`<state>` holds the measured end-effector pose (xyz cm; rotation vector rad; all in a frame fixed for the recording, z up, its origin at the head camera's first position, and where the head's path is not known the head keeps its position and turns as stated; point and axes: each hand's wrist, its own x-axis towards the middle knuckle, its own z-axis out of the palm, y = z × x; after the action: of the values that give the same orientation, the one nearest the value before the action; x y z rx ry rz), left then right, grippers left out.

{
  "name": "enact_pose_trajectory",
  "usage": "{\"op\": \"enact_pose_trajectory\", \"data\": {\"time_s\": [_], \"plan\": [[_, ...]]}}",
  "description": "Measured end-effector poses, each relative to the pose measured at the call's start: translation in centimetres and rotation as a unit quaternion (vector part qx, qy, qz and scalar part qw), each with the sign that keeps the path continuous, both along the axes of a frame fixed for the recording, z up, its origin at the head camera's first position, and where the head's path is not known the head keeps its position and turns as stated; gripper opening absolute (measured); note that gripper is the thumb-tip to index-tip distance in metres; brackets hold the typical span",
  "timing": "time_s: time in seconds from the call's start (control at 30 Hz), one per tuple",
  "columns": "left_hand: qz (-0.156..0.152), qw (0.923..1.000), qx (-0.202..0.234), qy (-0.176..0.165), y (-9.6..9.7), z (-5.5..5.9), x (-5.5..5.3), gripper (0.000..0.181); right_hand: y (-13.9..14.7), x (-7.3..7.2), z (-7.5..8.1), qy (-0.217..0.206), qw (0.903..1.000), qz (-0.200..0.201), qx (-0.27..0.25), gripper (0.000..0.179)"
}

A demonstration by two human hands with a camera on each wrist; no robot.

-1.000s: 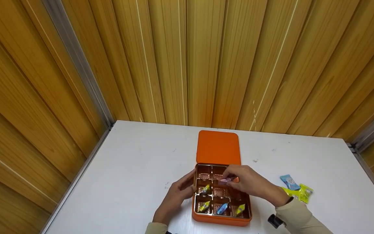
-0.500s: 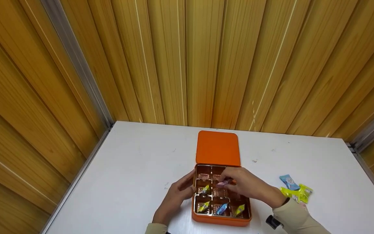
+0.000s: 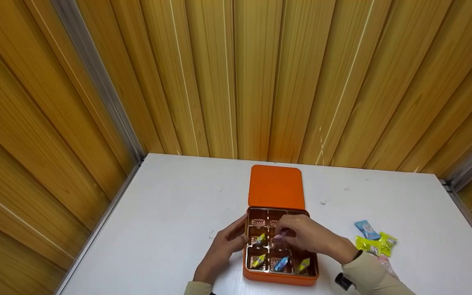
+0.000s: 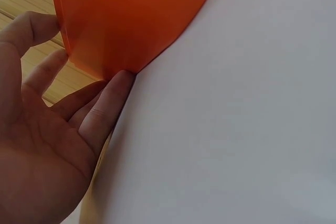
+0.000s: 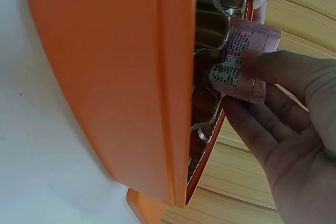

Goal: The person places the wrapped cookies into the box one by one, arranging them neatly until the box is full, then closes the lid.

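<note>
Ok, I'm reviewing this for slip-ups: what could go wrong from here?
The right grip pinches the pink packet at the orange tin, so it might slip and land askew. The right sleeve partly hides a second pink packet in the head view and could nudge it when drawing back.

Left of the tin (image 3: 280, 278), the surface (image 3: 170, 221) offers wide passage up to the left hand (image 3: 223, 246) against its side wall. The right hand (image 3: 305, 234) blocks the centre compartment (image 3: 279, 245) from above; the front row (image 3: 268, 260) is reachable. The right sleeve (image 3: 371, 272) bars the loose candies' (image 3: 368, 246) near side; their far side lies open.
</note>
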<state>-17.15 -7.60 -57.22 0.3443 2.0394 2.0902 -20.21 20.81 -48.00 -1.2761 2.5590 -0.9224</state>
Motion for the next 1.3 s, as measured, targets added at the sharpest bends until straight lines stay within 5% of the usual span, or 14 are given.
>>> {"op": "enact_pose_trajectory", "data": {"time_s": [1.3], "plan": [[0.003,1.0,-0.004,-0.009,-0.02,0.12,0.04,0.06,-0.52,-0.05,-0.37,0.012,0.9996,0.017,0.018,0.02]]}}
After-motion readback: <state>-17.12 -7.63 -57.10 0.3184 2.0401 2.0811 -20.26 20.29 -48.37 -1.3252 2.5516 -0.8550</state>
